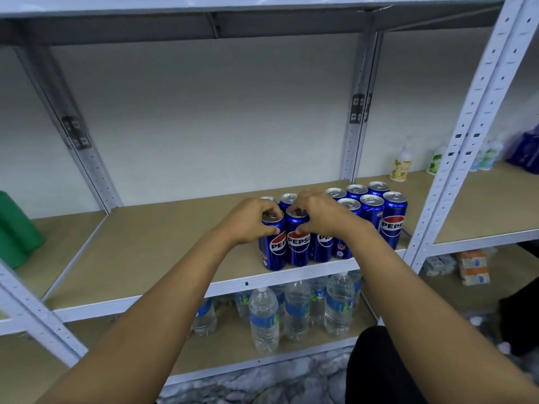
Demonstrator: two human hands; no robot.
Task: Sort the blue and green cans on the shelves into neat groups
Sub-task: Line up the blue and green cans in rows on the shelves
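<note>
Several blue Pepsi cans stand upright in a tight group at the right end of the middle shelf (163, 258). My left hand (248, 221) grips the top of the front-left blue can (274, 249). My right hand (319, 215) grips the top of the blue can beside it (298, 246). Further blue cans (393, 220) stand in rows behind and to the right, partly hidden by my right hand. Green cans (14, 228) show at the far left edge on the neighbouring shelf.
White metal uprights (455, 158) frame the shelf bay. Water bottles (264, 319) stand on the lower shelf. White pump bottles (402, 166) and a purple pack (525, 153) sit on the right-hand shelf; small boxes (472, 269) lie below it.
</note>
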